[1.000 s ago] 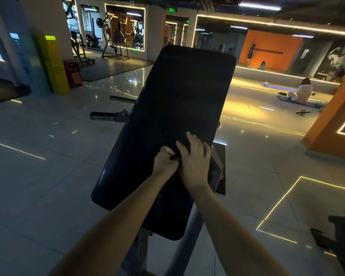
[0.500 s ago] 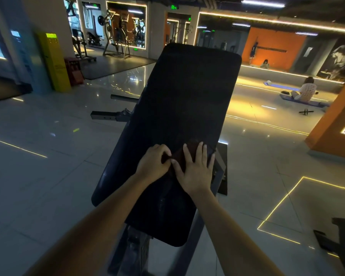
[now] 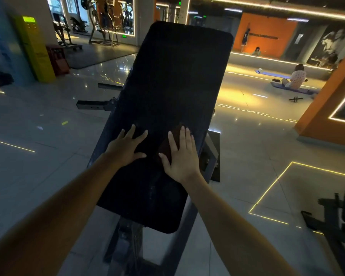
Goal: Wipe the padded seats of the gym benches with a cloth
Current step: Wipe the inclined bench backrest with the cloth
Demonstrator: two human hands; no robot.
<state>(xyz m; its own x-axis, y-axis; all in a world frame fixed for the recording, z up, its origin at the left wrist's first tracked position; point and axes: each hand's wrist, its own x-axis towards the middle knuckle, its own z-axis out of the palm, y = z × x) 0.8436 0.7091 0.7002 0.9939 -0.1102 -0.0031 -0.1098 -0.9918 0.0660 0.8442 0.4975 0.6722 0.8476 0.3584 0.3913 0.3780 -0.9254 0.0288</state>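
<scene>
Long black padded bench seat [image 3: 177, 76] on a dark grey metal frame [image 3: 212, 156], running away from the camera, rounded near end low in view, broad far end high; faint pale scuffs on the near part of the padding. Left hand [image 3: 126, 148]: lies flat on the left half of the padding near its edge, fingers spread and straight, thumb out to the right; grip fully open, holding nothing. Right hand [image 3: 182, 156]: lies flat on the right half, level with the left and apart from it, fingers straight and close together; grip open, nothing curled or pinched, palm and fingers pressing down on the cloth. Small dark brown cloth [image 3: 166, 147]: sits on the padding under the right hand, showing between thumb and forefinger and just past the fingertips, mostly hidden otherwise. Both bare forearms entering from the lower corners. Surroundings: glossy grey tiled floor [image 3: 38, 166] with thin glowing yellow lines [image 3: 264, 193]; tall yellow cabinet [image 3: 36, 50] at far left with a red crate [image 3: 58, 60] just beside it; weight machines [image 3: 104, 26] by mirrored walls behind; orange wall [image 3: 267, 34] at the back; a person in a pale top [image 3: 297, 77] seated on a blue mat [image 3: 295, 90] at far right, well apart from the bench; black piece of gym equipment [image 3: 335, 214] at the lower right edge.
</scene>
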